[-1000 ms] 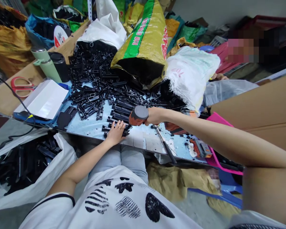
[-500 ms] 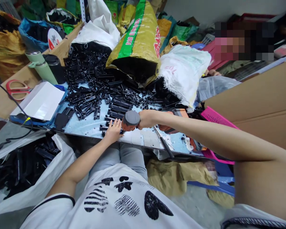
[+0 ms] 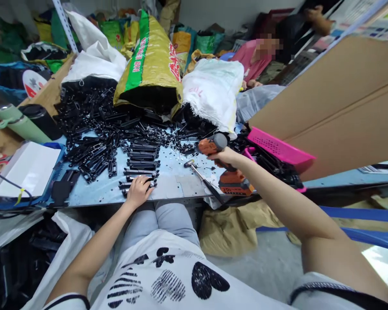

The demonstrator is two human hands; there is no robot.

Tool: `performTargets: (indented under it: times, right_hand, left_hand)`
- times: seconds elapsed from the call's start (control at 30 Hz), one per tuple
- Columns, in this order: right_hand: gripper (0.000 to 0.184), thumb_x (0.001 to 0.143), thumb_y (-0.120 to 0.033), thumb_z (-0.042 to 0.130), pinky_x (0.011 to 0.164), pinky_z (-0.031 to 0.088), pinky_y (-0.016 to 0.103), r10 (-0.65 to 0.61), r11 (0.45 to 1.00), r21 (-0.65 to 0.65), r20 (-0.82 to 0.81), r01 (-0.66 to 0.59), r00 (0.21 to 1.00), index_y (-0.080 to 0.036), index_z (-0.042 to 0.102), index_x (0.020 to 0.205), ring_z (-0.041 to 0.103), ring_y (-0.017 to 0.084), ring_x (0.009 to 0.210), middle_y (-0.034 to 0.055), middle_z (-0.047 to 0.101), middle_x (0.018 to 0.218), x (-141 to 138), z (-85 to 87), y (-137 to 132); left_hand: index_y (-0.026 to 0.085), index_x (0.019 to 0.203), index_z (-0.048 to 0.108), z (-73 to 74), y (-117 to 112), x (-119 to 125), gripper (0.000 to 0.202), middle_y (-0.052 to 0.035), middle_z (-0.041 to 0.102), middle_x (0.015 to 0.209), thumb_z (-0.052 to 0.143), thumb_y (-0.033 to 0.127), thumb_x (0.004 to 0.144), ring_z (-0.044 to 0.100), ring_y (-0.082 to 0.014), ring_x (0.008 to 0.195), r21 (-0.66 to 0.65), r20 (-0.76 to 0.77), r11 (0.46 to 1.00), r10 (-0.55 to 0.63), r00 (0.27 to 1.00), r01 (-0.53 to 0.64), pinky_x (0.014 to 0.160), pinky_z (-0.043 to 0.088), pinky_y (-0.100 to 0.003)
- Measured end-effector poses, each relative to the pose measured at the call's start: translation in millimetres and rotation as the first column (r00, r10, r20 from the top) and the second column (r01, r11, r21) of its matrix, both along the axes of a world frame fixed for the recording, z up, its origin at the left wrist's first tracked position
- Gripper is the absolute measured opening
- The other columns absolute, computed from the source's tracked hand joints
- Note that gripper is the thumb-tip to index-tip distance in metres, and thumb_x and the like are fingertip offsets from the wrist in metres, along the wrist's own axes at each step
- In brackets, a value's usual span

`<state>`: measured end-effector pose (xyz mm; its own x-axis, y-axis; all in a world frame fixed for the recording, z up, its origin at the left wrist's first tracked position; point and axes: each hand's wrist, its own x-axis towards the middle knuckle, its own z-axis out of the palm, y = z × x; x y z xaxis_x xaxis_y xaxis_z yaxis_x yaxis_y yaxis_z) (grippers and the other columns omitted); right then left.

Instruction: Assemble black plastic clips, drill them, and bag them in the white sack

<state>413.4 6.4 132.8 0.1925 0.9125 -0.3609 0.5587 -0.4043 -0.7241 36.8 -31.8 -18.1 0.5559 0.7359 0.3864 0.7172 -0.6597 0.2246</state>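
Note:
My right hand is wrapped around the handle of an orange and grey cordless drill, held above the table with its nose pointing left and away from me. My left hand rests with fingers spread over the nearest of the black plastic parts, which lie in a row up the table. Those fingers partly cover the closest parts. Below the drill, a hammer lies slantwise on the blue tabletop.
Loose black pieces heap up behind the row, beside scattered screws. A yellow sack and a white sack stand behind. On the right is a pink basket; on the left, a green bottle. A co-worker sits beyond.
The drill has moved right and away from the row in my right hand. My left hand stays on the nearest parts. The view has turned to the right.

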Motion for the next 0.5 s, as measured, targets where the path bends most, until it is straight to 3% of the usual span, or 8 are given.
performTargets:
  times: [0.1, 0.2, 0.33, 0.43, 0.5]
  right_hand:
    - [0.029, 0.062, -0.018, 0.076, 0.037, 0.039, 0.023, -0.284, 0.959, -0.003, 0.011, 0.284, 0.959, -0.008, 0.059, 0.082, 0.044, 0.009, 0.038, -0.0016, 0.050, 0.047, 47.1, -18.6, 18.2]
    - [0.031, 0.062, -0.019, 0.078, 0.039, 0.041, 0.023, -0.396, 0.918, -0.010, -0.024, 0.396, 0.918, -0.007, 0.058, 0.083, 0.045, 0.009, 0.040, -0.0013, 0.051, 0.048, 77.2, -36.2, 27.8]
    - [0.040, 0.061, -0.024, 0.080, 0.050, 0.048, 0.026, -0.355, 0.935, 0.031, 0.010, 0.354, 0.935, -0.008, 0.061, 0.093, 0.051, 0.010, 0.048, 0.0034, 0.059, 0.062, 104.1, -52.7, 31.2]
    - [0.048, 0.062, -0.036, 0.079, 0.067, 0.050, 0.032, -0.232, 0.973, 0.074, 0.264, 0.221, 0.936, -0.010, 0.063, 0.099, 0.059, 0.017, 0.066, 0.0095, 0.065, 0.082, 115.2, -59.0, 26.1]
    - [0.056, 0.063, -0.045, 0.076, 0.078, 0.048, 0.036, -0.190, 0.982, 0.078, 0.442, 0.174, 0.877, -0.011, 0.062, 0.105, 0.060, 0.023, 0.083, 0.0138, 0.064, 0.095, 113.7, -60.2, 15.4]
  left_hand:
    - [0.017, 0.092, 0.067, 0.5, -5.5, 5.9, 0.029, -0.0102, 0.064, 0.091, 0.048, 0.038, 0.089, 0.056, -0.0243, 0.092, 0.005, 0.054, 0.997, 0.083, 0.995, -0.083, 0.082, 0.042, -0.038]
    - [0.017, 0.089, 0.067, 1.0, -10.3, 14.2, 0.029, -0.0098, 0.063, 0.086, 0.050, 0.041, 0.088, 0.055, -0.0248, 0.088, 0.002, 0.083, 0.985, 0.170, 0.982, -0.171, 0.076, 0.042, -0.038]
    - [0.018, 0.095, 0.066, -1.2, -12.2, 20.3, 0.025, -0.0091, 0.063, 0.088, 0.050, 0.037, 0.089, 0.055, -0.0233, 0.089, -0.052, 0.146, 0.983, 0.181, 0.972, -0.176, 0.077, 0.043, -0.036]
    - [0.019, 0.097, 0.065, -1.9, -12.1, 19.3, 0.025, -0.0084, 0.063, 0.090, 0.051, 0.037, 0.089, 0.055, -0.0225, 0.090, -0.096, 0.154, 0.985, 0.154, 0.976, -0.141, 0.078, 0.044, -0.036]
    - [0.018, 0.101, 0.064, -0.3, -12.9, 16.2, 0.026, -0.0086, 0.063, 0.092, 0.051, 0.036, 0.089, 0.055, -0.0221, 0.091, -0.113, 0.147, 0.986, 0.137, 0.980, -0.121, 0.080, 0.044, -0.035]
